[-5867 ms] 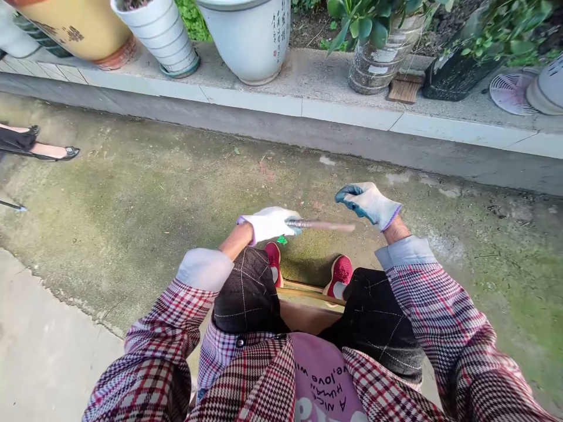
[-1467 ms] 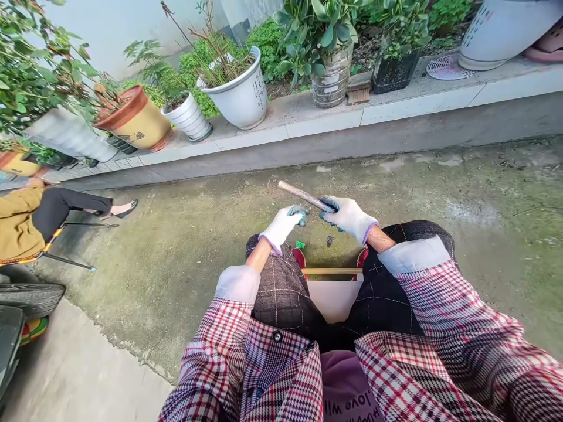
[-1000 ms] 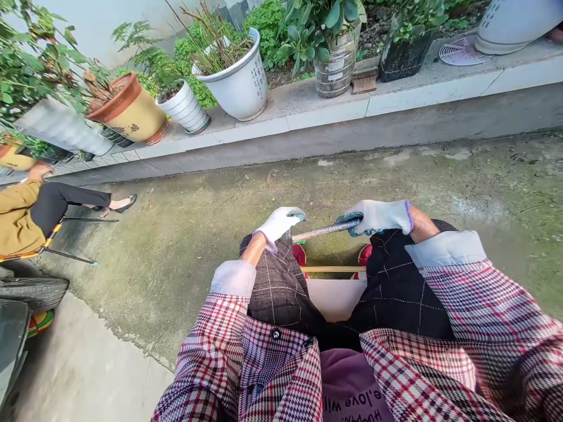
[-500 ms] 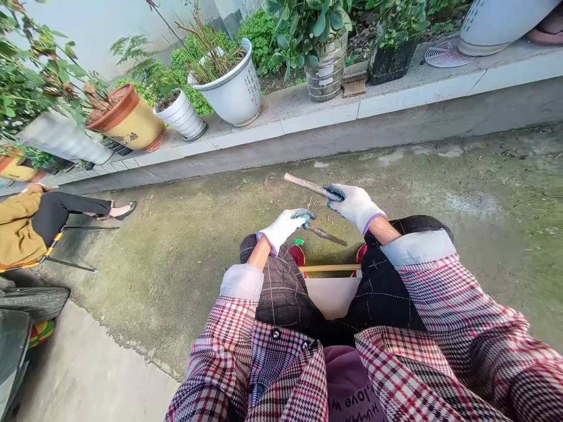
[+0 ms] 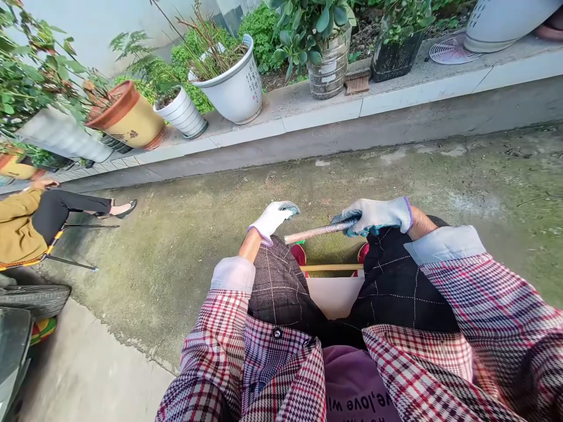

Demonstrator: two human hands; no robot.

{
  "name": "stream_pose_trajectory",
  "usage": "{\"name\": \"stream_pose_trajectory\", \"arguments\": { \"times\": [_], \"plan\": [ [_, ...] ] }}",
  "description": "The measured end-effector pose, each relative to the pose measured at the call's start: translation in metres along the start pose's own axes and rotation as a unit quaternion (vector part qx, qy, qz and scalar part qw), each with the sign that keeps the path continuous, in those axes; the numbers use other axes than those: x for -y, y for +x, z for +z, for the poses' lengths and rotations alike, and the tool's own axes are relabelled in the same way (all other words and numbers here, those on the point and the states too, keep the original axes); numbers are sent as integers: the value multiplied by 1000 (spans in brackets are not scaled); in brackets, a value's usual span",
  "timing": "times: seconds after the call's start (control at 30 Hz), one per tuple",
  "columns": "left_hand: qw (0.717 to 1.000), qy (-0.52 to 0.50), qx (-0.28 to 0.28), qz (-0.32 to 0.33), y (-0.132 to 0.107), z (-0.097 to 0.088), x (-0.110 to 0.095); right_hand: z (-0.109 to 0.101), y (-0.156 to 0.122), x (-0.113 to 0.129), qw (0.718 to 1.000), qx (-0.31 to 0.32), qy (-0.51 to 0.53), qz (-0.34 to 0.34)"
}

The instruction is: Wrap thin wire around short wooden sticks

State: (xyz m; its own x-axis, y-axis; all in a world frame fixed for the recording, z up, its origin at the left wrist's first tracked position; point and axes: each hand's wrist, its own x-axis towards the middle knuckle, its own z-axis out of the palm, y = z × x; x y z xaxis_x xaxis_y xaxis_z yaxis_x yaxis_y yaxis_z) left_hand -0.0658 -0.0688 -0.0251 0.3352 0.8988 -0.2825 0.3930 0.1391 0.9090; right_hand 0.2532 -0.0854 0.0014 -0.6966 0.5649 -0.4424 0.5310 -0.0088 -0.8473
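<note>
rod (image 5: 314, 232) sits clenched in the closed right hand (image 5: 373, 215), level above the knees (image 5: 277, 281), its pale end pointing toward the gloved left hand (image 5: 272, 218), which is loosely open, empty and just apart from it, over mossy concrete (image 5: 176, 246).
</note>
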Motion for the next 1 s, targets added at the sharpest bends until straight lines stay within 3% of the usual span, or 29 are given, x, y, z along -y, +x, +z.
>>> {"name": "stream_pose_trajectory", "arguments": {
  "times": [0.1, 0.2, 0.3, 0.4, 0.47, 0.53, 0.63, 0.7, 0.77, 0.87, 0.93, 1.0],
  "plan": [
    [999, -44, 13, 0, 1, 10, -7, 5, 0, 15, 982, -34, 181, -38],
    [998, -44, 35, 26, 5, 23, -13, 11, 17, 26, 954, -159, 245, -68],
    [996, -32, 74, 43, 8, 35, -18, 13, 36, 25, 942, -303, 142, -36],
    [996, -55, 58, 32, 10, 38, -20, 9, 42, 14, 920, -366, -131, 47],
    [997, -75, 22, 27, 11, 36, -17, 6, 38, 7, 890, -347, -280, 96],
    [998, -66, -10, 21, 12, 31, -11, 2, 32, 1, 876, -308, -349, 126],
    [999, -1, -40, 9, 11, 23, -3, -1, 24, -5, 890, -223, -368, 152],
    [997, 57, -43, 1, 9, 19, -1, -3, 19, -6, 915, -149, -346, 148],
    [995, 85, -46, 3, 8, 17, 0, -3, 11, -5, 953, -76, -274, 108],
    [999, 23, -29, 9, 6, 16, -3, -4, -3, 0, 997, -23, -69, 24],
    [999, -42, 1, 7, 6, 18, -6, -2, -8, 5, 996, -30, 85, -13],
    [996, -81, 20, 4, 7, 21, -9, 2, -5, 11, 976, -69, 203, -38]
  ]
}}
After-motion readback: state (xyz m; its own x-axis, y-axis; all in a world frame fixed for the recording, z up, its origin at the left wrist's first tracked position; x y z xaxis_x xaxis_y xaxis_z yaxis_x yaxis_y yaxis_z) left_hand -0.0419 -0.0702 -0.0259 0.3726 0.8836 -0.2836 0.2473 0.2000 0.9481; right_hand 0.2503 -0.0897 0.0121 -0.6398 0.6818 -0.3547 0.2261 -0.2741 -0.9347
